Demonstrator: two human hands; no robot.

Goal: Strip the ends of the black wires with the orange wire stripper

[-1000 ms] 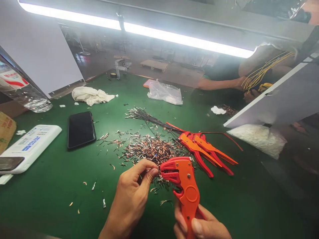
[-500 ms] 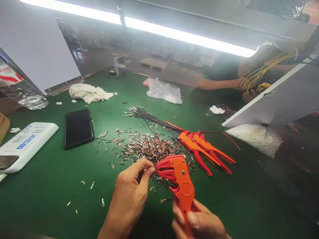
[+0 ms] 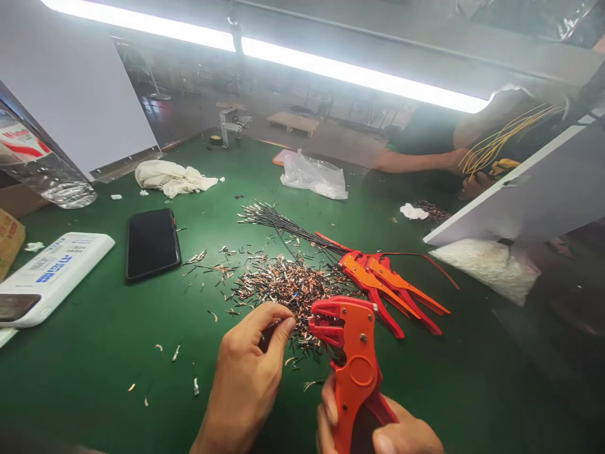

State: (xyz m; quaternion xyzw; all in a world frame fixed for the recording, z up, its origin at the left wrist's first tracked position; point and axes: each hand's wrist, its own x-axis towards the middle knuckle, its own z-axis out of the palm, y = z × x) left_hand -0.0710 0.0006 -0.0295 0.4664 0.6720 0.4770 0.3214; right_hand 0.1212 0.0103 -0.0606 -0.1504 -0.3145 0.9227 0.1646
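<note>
My left hand (image 3: 250,366) is closed in a pinch, thumb against forefinger, over a heap of short wire scraps (image 3: 283,280). Whatever lies between its fingertips is too small or hidden to make out. An orange and red wire stripper (image 3: 354,340) is held upright in my right hand (image 3: 387,422), fingers and thumb around its handles. Its jaws are parted and point left at my left fingertips, a small gap away. Behind the heap lies a bundle of black wires (image 3: 283,224) with bare silvery ends. Two more wire strippers (image 3: 387,284) rest against the bundle's right end.
On the left are a black phone (image 3: 152,243), a white device (image 3: 57,271) and a plastic bottle (image 3: 51,164). Farther back lie a white cloth (image 3: 172,178) and a clear plastic bag (image 3: 314,176). Beyond the right divider (image 3: 515,189), another person's hands hold yellow wires (image 3: 501,139).
The wire stripper in my right hand has shifted right, away from my left fingertips, and its handles have spread apart. My left hand stays pinched in nearly the same place.
</note>
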